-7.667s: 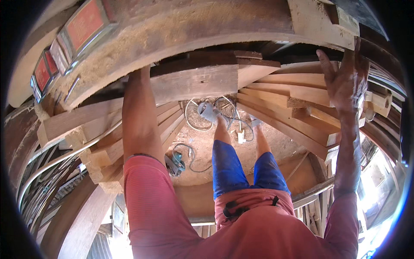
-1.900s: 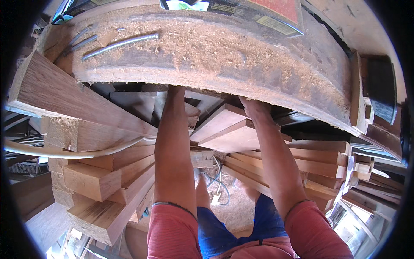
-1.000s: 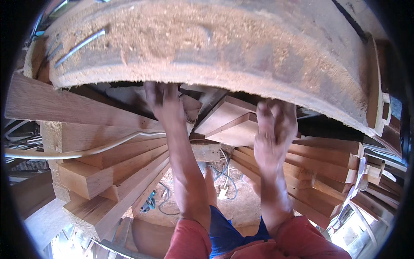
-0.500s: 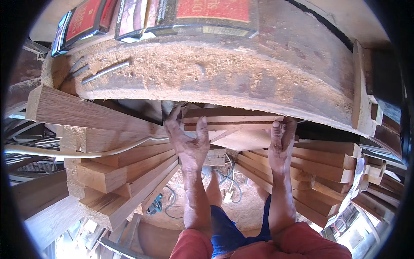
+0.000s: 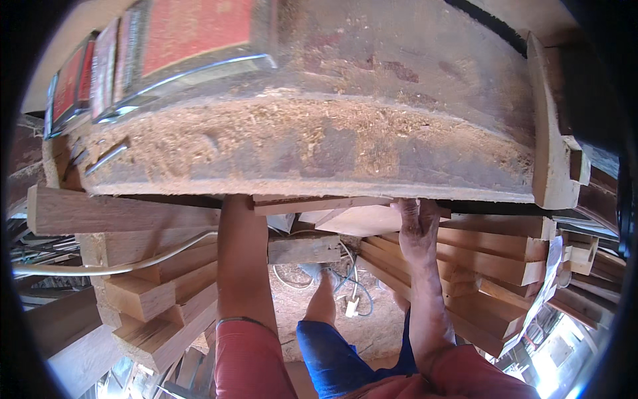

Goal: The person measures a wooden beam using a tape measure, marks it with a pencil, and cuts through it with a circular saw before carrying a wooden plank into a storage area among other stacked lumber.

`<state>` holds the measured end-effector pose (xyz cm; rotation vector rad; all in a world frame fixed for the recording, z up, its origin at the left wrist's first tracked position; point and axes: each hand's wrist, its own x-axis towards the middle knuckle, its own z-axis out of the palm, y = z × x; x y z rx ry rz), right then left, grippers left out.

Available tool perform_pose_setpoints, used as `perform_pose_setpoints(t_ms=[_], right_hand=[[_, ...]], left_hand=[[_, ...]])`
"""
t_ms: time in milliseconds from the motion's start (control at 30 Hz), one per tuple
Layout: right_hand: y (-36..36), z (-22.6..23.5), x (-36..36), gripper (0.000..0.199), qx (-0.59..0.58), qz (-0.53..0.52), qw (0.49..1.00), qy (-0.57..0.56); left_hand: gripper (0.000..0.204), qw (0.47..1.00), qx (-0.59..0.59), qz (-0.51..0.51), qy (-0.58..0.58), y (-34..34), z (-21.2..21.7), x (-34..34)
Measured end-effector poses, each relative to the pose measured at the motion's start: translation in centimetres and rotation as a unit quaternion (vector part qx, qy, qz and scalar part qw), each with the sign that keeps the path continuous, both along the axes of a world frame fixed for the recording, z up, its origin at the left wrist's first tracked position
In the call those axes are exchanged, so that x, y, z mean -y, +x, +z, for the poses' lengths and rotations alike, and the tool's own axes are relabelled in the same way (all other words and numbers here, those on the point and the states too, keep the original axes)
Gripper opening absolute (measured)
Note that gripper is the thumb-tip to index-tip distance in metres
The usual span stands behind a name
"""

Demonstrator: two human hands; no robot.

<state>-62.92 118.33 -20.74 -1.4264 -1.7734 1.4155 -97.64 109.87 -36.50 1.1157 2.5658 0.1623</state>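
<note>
My right hand [image 5: 417,225] is closed around the right end of a long wooden strip [image 5: 312,205] just under the front edge of the workbench. Its fingertips partly disappear beneath that edge. My left arm [image 5: 244,266] reaches straight under the bench, and the left hand is hidden there. The strip's left end meets this arm; whether the left hand touches it cannot be seen. Below the strip lies a pale flat board [image 5: 355,220]. The workbench [image 5: 438,159] has a thick edge dusted with sawdust.
Stacked timber beams [image 5: 143,296] stick out at left, with more beams [image 5: 492,266] at right. A pale cable [image 5: 126,268] crosses the left stack. Red-and-black boxes [image 5: 199,36] and a metal rod [image 5: 106,159] sit on the bench. A plug [image 5: 352,306] lies on the floor.
My left hand has left the strip's left end and gone under the bench, out of sight. The right hand stays at the strip's right end. The view has shifted, with the boxes now farther left.
</note>
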Motion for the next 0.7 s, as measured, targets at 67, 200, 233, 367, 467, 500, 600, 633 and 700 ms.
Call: perform_pose_setpoints(t_ms=[67, 200, 233, 367, 467, 500, 600, 633, 700], right_hand=[[0.2, 0.2, 0.3, 0.033, -0.028, 0.005, 0.998, -0.054], [0.1, -0.1, 0.2, 0.030, -0.014, -0.014, 0.997, -0.071], [0.0, 0.2, 0.0, 0.030, -0.013, -0.010, 0.996, -0.091], [0.5, -0.4, 0.0, 0.034, -0.049, -0.038, 0.994, -0.089], [0.3, 0.1, 0.0, 0.043, -0.029, -0.032, 0.995, -0.085], [-0.1, 0.4, -0.1, 0.048, -0.048, -0.039, 0.994, -0.092], [-0.8, 1.7, -0.1, 0.047, -0.051, -0.035, 0.994, -0.091], [-1.1, 1.7, 0.0, 0.047, -0.052, -0.033, 0.994, -0.092], [-2.2, 1.1, -0.1, 0.044, -0.074, -0.050, 0.988, -0.126]], left_hand=[[0.056, 1.000, -0.006, 0.015, 0.015, -0.2, -0.4, 0.3], [0.060, 0.994, 0.014, 0.063, 0.092, 0.3, 0.2, 1.0], [0.061, 0.988, 0.029, 0.084, 0.125, 0.8, 0.8, 1.3], [0.065, 0.911, 0.138, 0.175, 0.348, 4.6, 4.8, 4.8], [0.067, 0.923, -0.037, -0.056, 0.378, 8.9, 8.0, 9.7], [0.068, 0.919, 0.090, 0.033, 0.383, 10.8, 9.0, 9.9], [0.083, 0.663, 0.446, 0.406, 0.444, 14.3, 11.4, 7.6], [0.075, 0.623, 0.460, 0.436, 0.458, 14.2, 12.1, 6.8], [0.067, 0.632, 0.443, 0.421, 0.476, 13.1, 13.3, 4.9]])
